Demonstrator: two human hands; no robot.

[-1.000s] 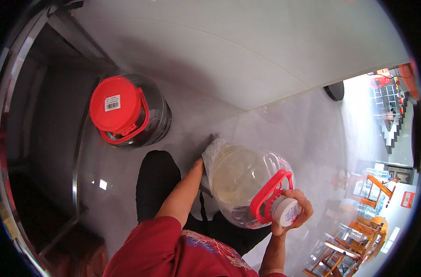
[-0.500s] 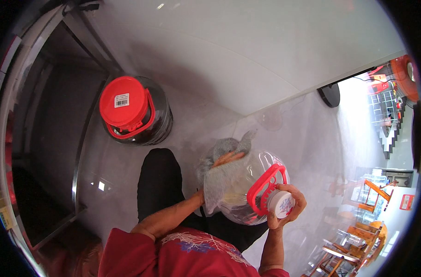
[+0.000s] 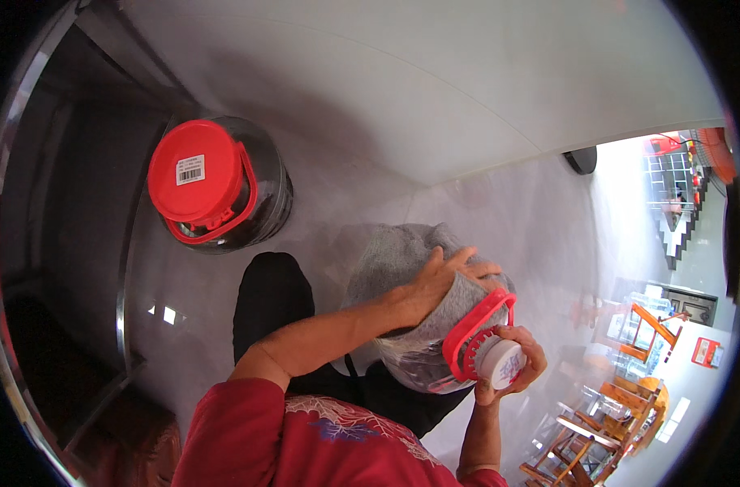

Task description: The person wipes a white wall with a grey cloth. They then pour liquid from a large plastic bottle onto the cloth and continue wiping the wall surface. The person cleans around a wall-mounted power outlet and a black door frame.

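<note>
Landmark: the clear jug point(image 3: 418, 357), a big plastic bottle you're holding in front of your torso, above the glossy grey floor point(image 3: 508, 211).
Jug axis: long axis runs approx. upper-left to lower-right in view; neck end points lower-right, toward your right side, base end up-left. It's tipped well off upright, closer to lying over.
Jug cap: white cap point(image 3: 501, 363) sits on the neck end, lower-right of the jug body.
Jug handle: red handle point(image 3: 475, 329) arches over the shoulder, just up-left of the cap, w/ a red collar around the neck.
Cloth: grey cloth point(image 3: 402, 260) is draped over the jug's upper side and base end, touching it.
Left hand: your left hand point(image 3: 443, 280) lies flat, fingers spread, pressing the cloth onto the jug's side; not clenched, not gripping the jug itself.
Right hand: your right hand point(image 3: 512, 365) is wrapped around the cap, fingers curled under it, grasping the neck end.
Other jar: a dark jar w/ red lid point(image 3: 220, 183) stands upright on the floor, well apart, up-left of the jug.
Behind jug: orange chairs point(image 3: 629, 390), far to the jug's right, beyond the floor edge.
</note>
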